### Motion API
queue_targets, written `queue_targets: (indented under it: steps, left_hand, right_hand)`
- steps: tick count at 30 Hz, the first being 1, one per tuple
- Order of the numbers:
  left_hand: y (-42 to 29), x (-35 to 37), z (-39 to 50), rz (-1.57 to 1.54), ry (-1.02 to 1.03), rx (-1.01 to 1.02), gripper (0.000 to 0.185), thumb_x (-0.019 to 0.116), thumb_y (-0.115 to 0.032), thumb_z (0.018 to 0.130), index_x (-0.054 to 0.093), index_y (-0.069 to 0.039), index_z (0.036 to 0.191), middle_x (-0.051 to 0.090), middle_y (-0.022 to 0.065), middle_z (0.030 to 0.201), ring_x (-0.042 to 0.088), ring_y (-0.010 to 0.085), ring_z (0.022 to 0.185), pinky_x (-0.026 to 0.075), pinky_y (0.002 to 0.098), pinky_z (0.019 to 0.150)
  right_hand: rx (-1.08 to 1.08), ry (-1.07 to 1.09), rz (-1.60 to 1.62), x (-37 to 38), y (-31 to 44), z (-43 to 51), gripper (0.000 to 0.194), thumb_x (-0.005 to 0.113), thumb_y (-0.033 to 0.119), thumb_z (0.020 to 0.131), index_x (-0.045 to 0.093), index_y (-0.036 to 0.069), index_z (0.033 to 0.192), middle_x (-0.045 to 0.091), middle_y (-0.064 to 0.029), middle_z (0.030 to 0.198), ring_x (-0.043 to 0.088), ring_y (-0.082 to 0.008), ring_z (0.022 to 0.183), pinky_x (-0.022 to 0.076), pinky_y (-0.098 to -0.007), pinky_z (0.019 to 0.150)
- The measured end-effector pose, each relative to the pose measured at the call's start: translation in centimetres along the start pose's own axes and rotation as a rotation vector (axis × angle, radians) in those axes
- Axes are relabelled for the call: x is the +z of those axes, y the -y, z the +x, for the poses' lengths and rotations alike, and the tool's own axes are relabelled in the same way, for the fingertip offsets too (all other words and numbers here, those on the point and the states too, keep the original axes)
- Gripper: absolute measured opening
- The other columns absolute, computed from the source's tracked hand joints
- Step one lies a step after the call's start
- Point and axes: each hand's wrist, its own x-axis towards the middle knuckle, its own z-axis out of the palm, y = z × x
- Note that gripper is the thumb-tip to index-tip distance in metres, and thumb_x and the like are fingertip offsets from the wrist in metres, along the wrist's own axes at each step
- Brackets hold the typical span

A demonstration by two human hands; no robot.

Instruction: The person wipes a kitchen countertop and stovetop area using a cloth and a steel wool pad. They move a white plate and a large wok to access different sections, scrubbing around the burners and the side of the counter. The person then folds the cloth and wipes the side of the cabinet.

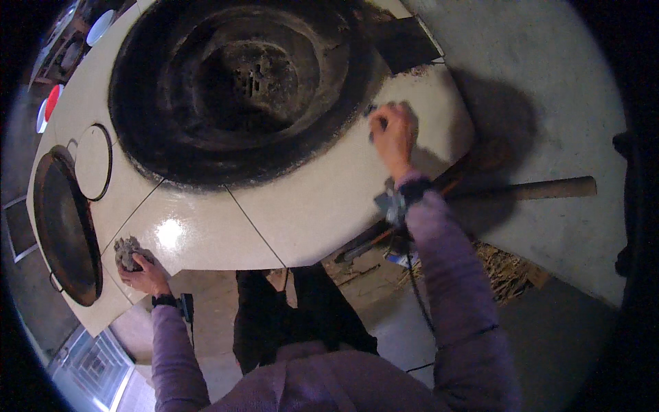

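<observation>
A tiled stove top [247,221] spreads before me, with a wide, sooty round fire opening [237,154] sunk into it; a slotted grate [257,82] lies deep inside. On the tiles at the left my left hand [141,270] grips a crumpled grey cloth or rag [128,252]. My right hand [394,134] is over the pale tiles just right of the sooty rim, fingers curled down around a small dark thing [371,110] that is mostly hidden. What that thing is, I cannot tell.
At the left are a large dark wok [67,232] and a round white lid or disc [93,162] with a dark edge. A dark square plate [409,44] lies at the upper right corner. Kindling [504,273] lies on the floor below right, near a long bar [545,189].
</observation>
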Motion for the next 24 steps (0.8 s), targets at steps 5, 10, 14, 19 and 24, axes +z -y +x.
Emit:
queue_targets:
  steps: [5, 10, 14, 19, 24]
  left_hand:
    - [0.5, 0.3, 0.0, 0.025, 0.005, -0.03, 0.076, 0.059, -0.061, 0.09, 0.046, -0.002, 0.136, 0.05, 0.0266, 0.131, 0.051, 0.0459, 0.119, 0.044, 0.0559, 0.098]
    - [0.5, 0.4, 0.0, 0.012, -0.004, -0.05, 0.075, 0.063, -0.058, 0.089, 0.047, -0.001, 0.136, 0.051, 0.0258, 0.131, 0.051, 0.0455, 0.119, 0.042, 0.0571, 0.099]
    - [0.4, 0.1, 0.1, -0.041, 0.005, -0.011, 0.074, 0.064, -0.056, 0.09, 0.047, -0.001, 0.137, 0.05, 0.0263, 0.132, 0.05, 0.0453, 0.121, 0.043, 0.0561, 0.099]
    - [0.5, 0.1, 0.0, -0.043, 0.033, -0.072, 0.074, 0.063, -0.056, 0.091, 0.046, -0.002, 0.138, 0.049, 0.0267, 0.133, 0.049, 0.0447, 0.122, 0.044, 0.0551, 0.1]
    - [0.5, 0.1, -0.2, -0.01, 0.023, -0.047, 0.076, 0.063, -0.057, 0.09, 0.045, -0.001, 0.138, 0.049, 0.0268, 0.133, 0.05, 0.0447, 0.122, 0.044, 0.056, 0.1]
  right_hand:
    - [-0.064, -0.118, -0.141, -0.2, -1.1, 2.9, 0.009, 0.073, 0.005, 0.076, 0.069, 0.012, 0.078, 0.065, -0.0102, 0.081, 0.061, -0.0335, 0.087, 0.0487, -0.0426, 0.075]
    - [-0.113, -0.08, -0.035, -0.3, -1.6, 3.2, 0.008, 0.072, 0.006, 0.077, 0.067, 0.012, 0.076, 0.064, -0.0098, 0.084, 0.061, -0.0332, 0.085, 0.0478, -0.0441, 0.075]
    - [-0.121, -0.218, -0.191, -0.3, -2.3, 5.0, 0.004, 0.07, 0.009, 0.08, 0.067, 0.01, 0.079, 0.064, -0.0119, 0.087, 0.062, -0.0353, 0.086, 0.0484, -0.0446, 0.076]
    - [-0.06, -0.033, -0.027, -0.9, -0.8, 2.3, 0.004, 0.071, 0.006, 0.079, 0.067, 0.007, 0.077, 0.068, -0.0112, 0.084, 0.063, -0.0339, 0.085, 0.0499, -0.042, 0.079]
    - [-0.121, -0.166, -0.209, -0.7, -2.2, 4.2, 0.005, 0.071, 0.004, 0.078, 0.07, 0.009, 0.08, 0.068, -0.0108, 0.085, 0.064, -0.0323, 0.085, 0.0506, -0.039, 0.078]
